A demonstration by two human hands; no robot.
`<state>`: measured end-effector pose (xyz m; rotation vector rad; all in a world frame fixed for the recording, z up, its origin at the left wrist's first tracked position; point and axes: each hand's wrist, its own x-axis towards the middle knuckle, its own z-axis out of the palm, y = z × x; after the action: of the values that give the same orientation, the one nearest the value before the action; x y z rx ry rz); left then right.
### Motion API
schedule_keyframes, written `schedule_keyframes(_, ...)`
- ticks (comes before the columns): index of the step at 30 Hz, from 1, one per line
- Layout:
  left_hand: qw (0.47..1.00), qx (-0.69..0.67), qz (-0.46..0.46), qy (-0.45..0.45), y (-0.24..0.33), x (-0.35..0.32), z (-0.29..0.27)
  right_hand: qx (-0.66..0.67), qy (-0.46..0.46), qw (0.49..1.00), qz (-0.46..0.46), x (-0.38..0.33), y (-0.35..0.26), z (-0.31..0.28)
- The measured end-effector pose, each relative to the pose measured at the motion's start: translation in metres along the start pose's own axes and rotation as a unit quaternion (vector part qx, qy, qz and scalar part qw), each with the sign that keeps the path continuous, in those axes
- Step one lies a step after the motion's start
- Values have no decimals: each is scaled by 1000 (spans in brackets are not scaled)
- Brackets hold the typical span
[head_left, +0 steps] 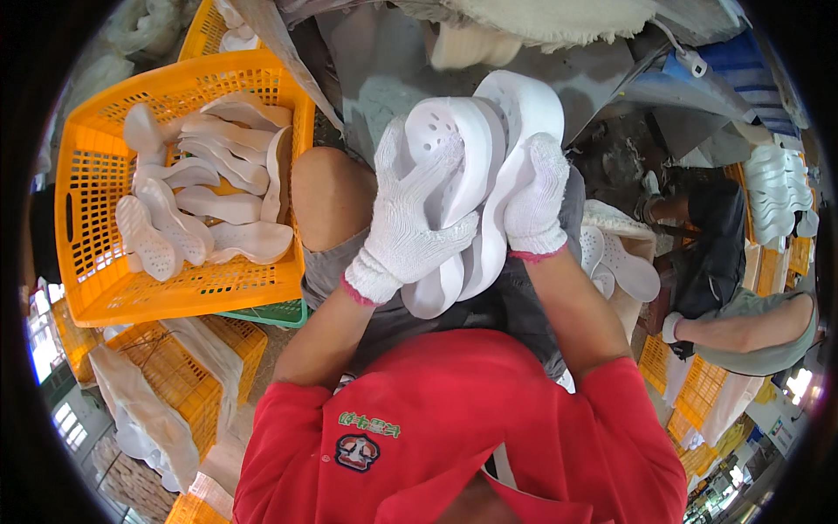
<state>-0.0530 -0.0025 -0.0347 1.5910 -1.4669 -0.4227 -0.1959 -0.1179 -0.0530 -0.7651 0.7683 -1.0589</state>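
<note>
A red-shirted worker, orange basket at left, holds at least 2 white soles in front, their long axis running away from the body; the gloved left hand, fingers spread, and right hand, fingers curled, clasp opposite sides, neither nearer.

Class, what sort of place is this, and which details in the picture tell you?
Probably a footwear workshop: perforated white shoe soles in hand, more soles in an orange plastic crate, and a co-worker nearby.
</note>
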Motion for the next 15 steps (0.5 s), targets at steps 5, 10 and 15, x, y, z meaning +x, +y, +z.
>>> schedule_keyframes(5,997,-23,-67,25,-17,-12,-4,-14,-51,998,-25,16,28,16)
schedule_keyframes(10,999,-26,-33,-2,-40,1,-13,65,-82,994,-44,16,28,31)
schedule_keyframes(15,993,-100,56,-9,-33,27,-21,-157,-49,974,-155,-11,5,6)
